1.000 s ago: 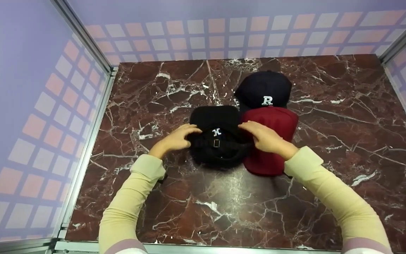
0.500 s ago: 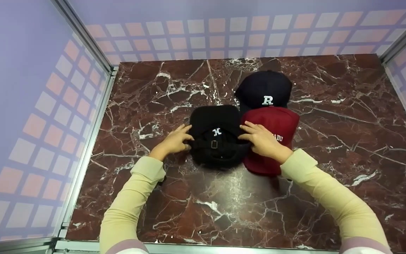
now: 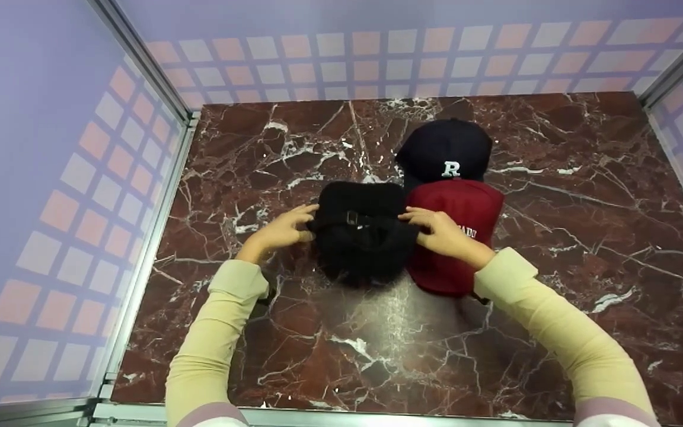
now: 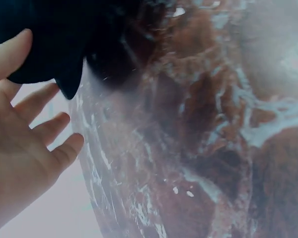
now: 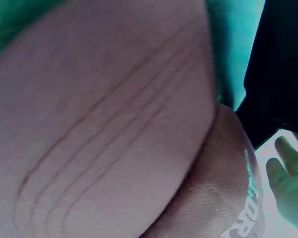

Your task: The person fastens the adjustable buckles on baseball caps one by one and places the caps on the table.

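A black cap (image 3: pixel 362 249) lies mid-table, its back folded over so the strap and buckle (image 3: pixel 351 218) face up. My left hand (image 3: pixel 285 230) is at its left edge. The left wrist view shows that hand's thumb (image 4: pixel 10 52) against the black cap (image 4: pixel 64 34), with the fingers straight and spread beside it. My right hand (image 3: pixel 443 232) lies over the red cap (image 3: pixel 466 204), and its curled fingers grip the black cap's right edge. In the right wrist view the palm fills the frame, with the red cap's white lettering (image 5: pixel 241 215) below it.
A navy cap with a white R (image 3: pixel 445 151) sits behind the red cap and touches it. The red-brown marble table (image 3: pixel 555 237) is walled in by checkered panels and metal corner posts (image 3: pixel 140 65) on the left, back and right.
The back of the black cap has been pushed away from me and folded over. The white K is now hidden and the buckle sits farther back. Both hands moved slightly forward with it.
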The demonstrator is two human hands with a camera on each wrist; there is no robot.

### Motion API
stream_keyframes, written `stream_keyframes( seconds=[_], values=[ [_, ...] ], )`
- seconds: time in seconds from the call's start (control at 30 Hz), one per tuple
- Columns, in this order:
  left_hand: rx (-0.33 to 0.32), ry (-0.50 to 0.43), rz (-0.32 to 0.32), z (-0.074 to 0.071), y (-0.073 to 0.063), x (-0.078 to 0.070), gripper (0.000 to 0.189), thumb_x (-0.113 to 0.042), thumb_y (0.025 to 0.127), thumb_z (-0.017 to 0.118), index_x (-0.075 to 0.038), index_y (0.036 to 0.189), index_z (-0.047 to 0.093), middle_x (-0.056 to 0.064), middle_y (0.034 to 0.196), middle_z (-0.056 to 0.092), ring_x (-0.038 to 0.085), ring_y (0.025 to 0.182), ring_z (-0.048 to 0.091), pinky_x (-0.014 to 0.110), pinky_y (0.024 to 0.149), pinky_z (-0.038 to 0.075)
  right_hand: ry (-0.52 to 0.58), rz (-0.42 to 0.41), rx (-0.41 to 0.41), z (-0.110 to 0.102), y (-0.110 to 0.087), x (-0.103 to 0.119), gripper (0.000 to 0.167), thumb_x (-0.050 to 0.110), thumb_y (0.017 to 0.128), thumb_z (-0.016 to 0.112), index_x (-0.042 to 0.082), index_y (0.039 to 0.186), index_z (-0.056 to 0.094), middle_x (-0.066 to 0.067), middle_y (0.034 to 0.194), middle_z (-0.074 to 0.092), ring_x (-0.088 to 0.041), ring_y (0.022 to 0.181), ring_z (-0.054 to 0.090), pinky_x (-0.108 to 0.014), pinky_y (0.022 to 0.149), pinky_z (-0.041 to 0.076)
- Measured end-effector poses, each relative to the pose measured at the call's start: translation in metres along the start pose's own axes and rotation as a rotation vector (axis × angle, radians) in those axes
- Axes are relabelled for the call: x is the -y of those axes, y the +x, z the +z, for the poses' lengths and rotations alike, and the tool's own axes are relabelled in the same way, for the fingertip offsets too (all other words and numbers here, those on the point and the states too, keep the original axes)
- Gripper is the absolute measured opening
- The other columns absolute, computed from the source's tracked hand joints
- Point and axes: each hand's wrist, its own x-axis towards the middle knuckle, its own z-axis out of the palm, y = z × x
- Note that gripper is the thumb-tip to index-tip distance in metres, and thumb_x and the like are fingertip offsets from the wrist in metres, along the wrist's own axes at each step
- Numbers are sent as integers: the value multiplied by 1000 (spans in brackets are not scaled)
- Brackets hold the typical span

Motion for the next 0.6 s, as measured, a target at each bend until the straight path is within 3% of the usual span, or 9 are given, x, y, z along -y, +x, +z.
stream_keyframes(
  seconds=[0.13, 0.23, 0.33, 0.43, 0.5, 0.6],
  values=[
    [-26, -126, 12, -8, -1, -3, 44, -5, 78, 56, 9, 120, 48, 20, 139, 31, 36, 132, 18, 45, 108, 14, 167, 108, -52, -7, 2, 13, 27, 1, 78, 58, -3, 105, 63, -17, 108, 61, -20, 106, 55, -29, 92, 40],
    [-46, -251, -3, -12, -3, -12, 48, -3, 80, 54, 6, 126, 43, 21, 136, 35, 31, 129, 28, 41, 105, 23, 316, 181, -67, -14, 4, 26, 21, -3, 79, 54, -5, 97, 64, -1, 91, 66, -6, 87, 56, -19, 80, 42],
    [-88, -378, -28, -15, -5, -18, 43, -2, 82, 51, 8, 123, 45, 19, 124, 49, 20, 113, 48, 32, 95, 36, 483, 238, -102, -17, 6, 29, 20, -6, 77, 48, 3, 81, 65, 11, 74, 61, -3, 67, 51, -18, 63, 43],
    [-142, -475, -19, -17, -5, -20, 35, -3, 83, 50, 9, 115, 49, 6, 103, 59, 8, 91, 53, 23, 83, 41, 659, 261, -166, -17, 10, 21, 29, -7, 77, 44, 14, 77, 65, 11, 72, 62, -4, 64, 52, -21, 60, 44],
    [-173, -544, -14, -18, -5, -23, 33, -4, 84, 49, 10, 114, 49, -3, 96, 58, 7, 88, 53, 23, 83, 41, 776, 258, -209, -18, 12, 22, 34, -9, 77, 42, 16, 77, 65, 8, 74, 64, -5, 68, 55, -21, 65, 45],
    [-216, -709, 11, -17, -3, -29, 27, -2, 86, 45, 7, 111, 50, -7, 94, 59, 7, 89, 54, 25, 85, 40, 919, 261, -252, -19, 15, 24, 38, -10, 78, 37, 15, 79, 66, 6, 75, 64, -6, 69, 58, -21, 68, 46]
  ],
)
